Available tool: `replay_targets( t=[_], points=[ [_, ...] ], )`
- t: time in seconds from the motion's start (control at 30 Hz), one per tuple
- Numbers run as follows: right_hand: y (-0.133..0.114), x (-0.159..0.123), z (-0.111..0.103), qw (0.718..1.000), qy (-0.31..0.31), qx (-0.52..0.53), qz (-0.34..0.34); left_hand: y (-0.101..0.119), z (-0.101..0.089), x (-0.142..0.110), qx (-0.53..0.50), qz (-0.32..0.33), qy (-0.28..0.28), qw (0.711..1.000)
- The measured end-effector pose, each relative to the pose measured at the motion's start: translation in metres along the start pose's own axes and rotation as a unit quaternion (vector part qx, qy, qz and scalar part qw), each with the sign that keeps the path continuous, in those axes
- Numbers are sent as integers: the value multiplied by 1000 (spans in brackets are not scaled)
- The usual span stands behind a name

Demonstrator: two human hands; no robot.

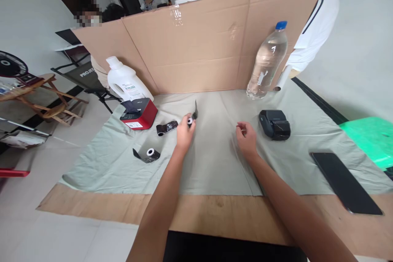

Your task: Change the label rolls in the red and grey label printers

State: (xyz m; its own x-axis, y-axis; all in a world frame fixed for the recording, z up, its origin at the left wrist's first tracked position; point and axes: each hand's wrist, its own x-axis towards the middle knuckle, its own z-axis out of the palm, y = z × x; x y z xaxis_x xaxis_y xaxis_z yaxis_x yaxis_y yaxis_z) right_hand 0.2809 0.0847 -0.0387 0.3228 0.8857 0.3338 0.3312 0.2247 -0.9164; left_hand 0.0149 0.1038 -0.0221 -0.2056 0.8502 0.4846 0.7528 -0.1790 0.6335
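Note:
My left hand (184,133) is closed around a small black paper roll (190,121) with a white core. The roll's loose dark end sticks up past my fingertips. My right hand (246,136) hovers or rests over the cloth with its fingers curled closed; whether anything is inside them I cannot make out. Just right of it sits a black portable printer (274,125). Two more black rolls lie left of my left hand: one roll on its side (166,128), and another roll (152,154) with its end unrolled. Behind them stands a red and black label printer (139,114).
A grey-green cloth (215,172) covers the wooden table (215,208). At the back stand a white jug (125,80), a water bottle (267,63) and a cardboard screen (190,49). A black phone (345,182) lies front right. People are partly visible behind the cardboard.

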Motion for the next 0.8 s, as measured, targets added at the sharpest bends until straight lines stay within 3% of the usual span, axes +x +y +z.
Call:
replay_targets(
  t=[0.1,0.2,0.3,0.4,0.5,0.57,0.7,0.8],
  points=[
    [1,1,1,1000,-5,1,10,-20,-27,11,94,-52,9,994],
    [3,1,2,1000,-7,2,16,-33,-44,15,136,-79,-51,986],
    [4,0,4,1000,-4,-8,10,-34,-46,11,138,-72,-78,985],
    [2,3,-1,997,26,-60,-42,-27,-41,4,160,-65,-72,982],
    [-1,15,-20,974,100,-161,-124,-22,-40,1,188,-52,-54,979],
    [-1,27,-40,951,150,-234,-132,-23,-43,1,212,-64,-32,975],
    [13,42,-74,922,185,-335,-54,-30,-55,3,259,-148,1,954],
    [29,41,-85,914,176,-366,-10,-35,-61,5,267,-191,17,944]
  ],
)
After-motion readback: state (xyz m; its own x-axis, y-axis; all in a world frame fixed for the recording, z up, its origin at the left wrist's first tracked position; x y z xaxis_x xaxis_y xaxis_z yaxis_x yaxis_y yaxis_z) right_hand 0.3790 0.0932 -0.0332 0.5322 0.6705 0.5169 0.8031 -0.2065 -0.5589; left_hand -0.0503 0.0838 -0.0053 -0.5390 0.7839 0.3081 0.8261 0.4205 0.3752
